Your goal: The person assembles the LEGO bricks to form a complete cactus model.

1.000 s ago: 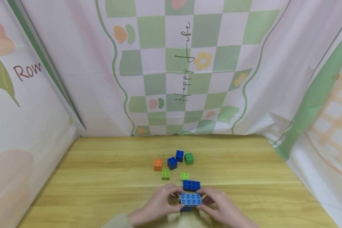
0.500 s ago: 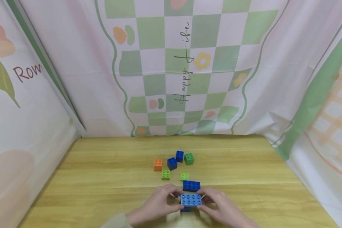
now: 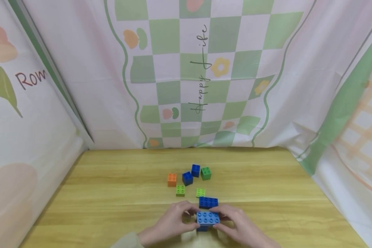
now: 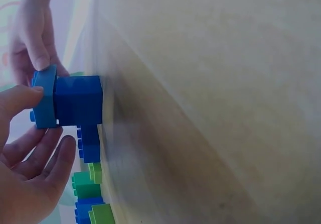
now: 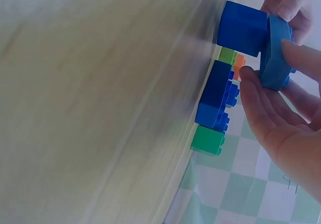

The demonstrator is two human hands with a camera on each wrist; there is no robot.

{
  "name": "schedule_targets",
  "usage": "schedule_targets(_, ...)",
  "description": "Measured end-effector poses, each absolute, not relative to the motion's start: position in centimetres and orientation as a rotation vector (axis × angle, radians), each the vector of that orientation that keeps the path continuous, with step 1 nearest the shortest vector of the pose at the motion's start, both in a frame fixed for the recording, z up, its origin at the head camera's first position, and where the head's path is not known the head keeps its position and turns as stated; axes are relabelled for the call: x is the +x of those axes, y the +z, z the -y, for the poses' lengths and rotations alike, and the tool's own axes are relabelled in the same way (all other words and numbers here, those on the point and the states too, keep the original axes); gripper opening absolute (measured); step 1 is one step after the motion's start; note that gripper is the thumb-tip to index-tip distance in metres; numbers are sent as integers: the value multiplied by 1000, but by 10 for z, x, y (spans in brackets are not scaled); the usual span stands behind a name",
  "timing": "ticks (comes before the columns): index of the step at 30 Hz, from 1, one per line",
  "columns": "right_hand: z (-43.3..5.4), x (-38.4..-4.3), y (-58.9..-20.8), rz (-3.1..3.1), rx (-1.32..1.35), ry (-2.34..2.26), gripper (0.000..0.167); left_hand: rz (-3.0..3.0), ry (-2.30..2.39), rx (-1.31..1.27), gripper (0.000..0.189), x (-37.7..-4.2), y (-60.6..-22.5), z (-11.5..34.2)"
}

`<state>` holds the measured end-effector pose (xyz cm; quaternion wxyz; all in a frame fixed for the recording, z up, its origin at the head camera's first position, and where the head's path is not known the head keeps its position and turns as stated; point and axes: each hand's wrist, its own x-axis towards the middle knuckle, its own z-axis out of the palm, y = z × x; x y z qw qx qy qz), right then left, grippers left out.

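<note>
A light blue studded building brick (image 3: 208,218) sits on top of a dark blue brick (image 4: 80,101) that stands on the table. My left hand (image 3: 175,218) pinches the light blue brick's left end between thumb and fingers. At the other end, my right hand (image 3: 240,222) grips it with thumb and index finger. In the right wrist view, the light blue brick (image 5: 276,53) reaches out past the side of the dark blue brick (image 5: 243,28) under it. Just beyond the hands lies a long dark blue brick (image 3: 208,202), touched by neither hand as far as I can see.
Farther back on the wooden table (image 3: 111,193) lie two lime bricks, one left (image 3: 180,190) and one right (image 3: 200,192). Near them are an orange brick (image 3: 172,179), two small dark blue bricks (image 3: 187,178) and a green brick (image 3: 206,173). Printed curtains (image 3: 192,86) hang behind the table.
My right index finger has shifted slightly left along the far side of the light blue brick. The left hand and the bricks stay nearly where they were.
</note>
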<state>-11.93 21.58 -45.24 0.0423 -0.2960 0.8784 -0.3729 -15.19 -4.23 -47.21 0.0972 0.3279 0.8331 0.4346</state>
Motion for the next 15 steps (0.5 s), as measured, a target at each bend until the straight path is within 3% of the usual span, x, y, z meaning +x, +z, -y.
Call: schedule_targets(15,-214,-119,-450,-2696,-896,-1074,45,-2469,1205,924,40,-154,-476,41)
